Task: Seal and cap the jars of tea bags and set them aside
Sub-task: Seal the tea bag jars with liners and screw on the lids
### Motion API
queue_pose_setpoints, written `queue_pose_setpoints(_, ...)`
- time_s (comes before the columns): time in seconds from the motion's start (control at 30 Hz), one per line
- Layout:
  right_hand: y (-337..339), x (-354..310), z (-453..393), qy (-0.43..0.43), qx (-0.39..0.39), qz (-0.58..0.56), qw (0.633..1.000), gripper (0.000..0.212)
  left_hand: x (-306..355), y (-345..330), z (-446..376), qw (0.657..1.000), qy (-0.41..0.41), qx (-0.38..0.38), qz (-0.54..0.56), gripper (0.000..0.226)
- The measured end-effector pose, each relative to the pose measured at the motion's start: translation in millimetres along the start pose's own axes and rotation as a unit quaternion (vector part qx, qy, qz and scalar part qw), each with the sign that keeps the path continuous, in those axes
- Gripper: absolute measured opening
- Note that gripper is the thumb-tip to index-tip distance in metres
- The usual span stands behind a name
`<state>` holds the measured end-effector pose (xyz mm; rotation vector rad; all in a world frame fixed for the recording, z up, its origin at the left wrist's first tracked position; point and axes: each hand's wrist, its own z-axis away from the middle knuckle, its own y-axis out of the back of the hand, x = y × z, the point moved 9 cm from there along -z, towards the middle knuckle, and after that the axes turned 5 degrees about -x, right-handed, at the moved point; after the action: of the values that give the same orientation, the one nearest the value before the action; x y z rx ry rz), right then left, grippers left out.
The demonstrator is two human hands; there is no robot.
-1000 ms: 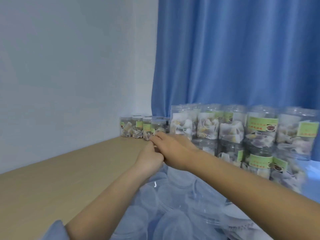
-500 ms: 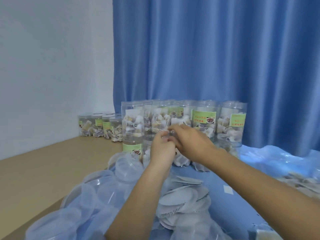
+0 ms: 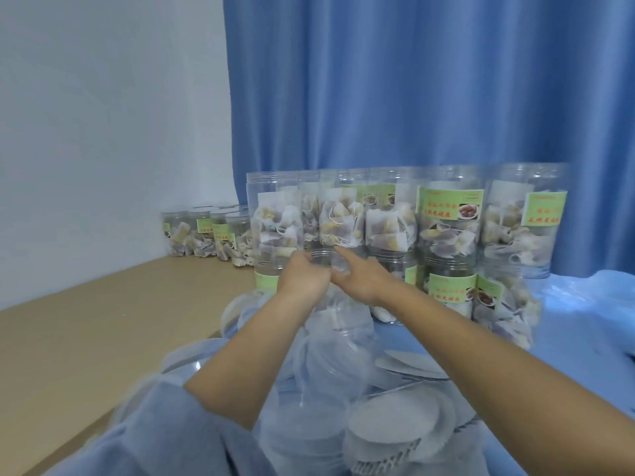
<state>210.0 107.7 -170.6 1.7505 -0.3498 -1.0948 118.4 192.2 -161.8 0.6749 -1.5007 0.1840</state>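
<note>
Head view: both hands meet at an open clear jar point(image 3: 323, 266) just in front of the stacked jars point(image 3: 450, 235); left hand point(image 3: 302, 278) grips its rim, right hand point(image 3: 360, 280) pinches there. Light, slick thin plastic — best held around the wall.

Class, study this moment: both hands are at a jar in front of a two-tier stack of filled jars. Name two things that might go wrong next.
1. The left hand and right hand work at a clear jar right against the stacked jars; a nudge might topple the upper tier.
2. Loose clear lids crowd the forearms; a sweep might knock some off the table.
</note>
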Motion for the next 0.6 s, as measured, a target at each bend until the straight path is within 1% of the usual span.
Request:
queue_pose_setpoints(0.07, -11.2, 6.1, -13.5, -0.029, 0.003, -0.002, 1.0, 0.057, -5.0, 8.3, -10.0, 1.0, 0.005, -0.002, 0.001, 0.047)
queue_pose_setpoints(0.13, -9.4, 4.2, -19.4, -0.009, 0.048, -0.032, 0.998, 0.038, -9.3, 10.6, -15.9, 1.0, 0.001, -0.016, -0.017, 0.053)
queue_pose_setpoints(0.2, -2.3, 2.2, -18.9, 0.018, 0.084, -0.079, 0.993, 0.017, -12.4, 9.3, -19.6, 0.998, -0.011, -0.031, -0.057, 0.059)
queue_pose_setpoints(0.23, 3.2, 1.3, -16.5, 0.029, 0.099, -0.085, 0.991, 0.012, -12.3, 8.5, -19.3, 0.997, -0.017, -0.033, -0.072, 0.059)
queue_pose_setpoints(0.33, 27.7, -7.6, 0.1, 0.071, 0.143, -0.094, 0.983, 0.01, -7.5, 3.2, -13.3, 0.997, -0.036, -0.042, -0.056, 0.058)
queue_pose_setpoints(0.4, 46.5, -17.4, 15.7, 0.106, 0.163, -0.084, 0.977, 0.008, 1.8, -1.0, -7.2, 0.997, -0.052, -0.05, -0.035, 0.063)
queue_pose_setpoints(0.5, 78.9, -29.5, 49.5, 0.154, 0.21, -0.05, 0.964, 0.007, 23.9, -5.9, 7.0, 0.994, -0.094, -0.051, -0.015, 0.074)
queue_pose_setpoints(0.6, 108.7, -30.5, 91.4, 0.18, 0.261, -0.049, 0.947, 0.01, 47.7, -16.4, 29.7, 0.988, -0.143, -0.054, 0.005, 0.073)
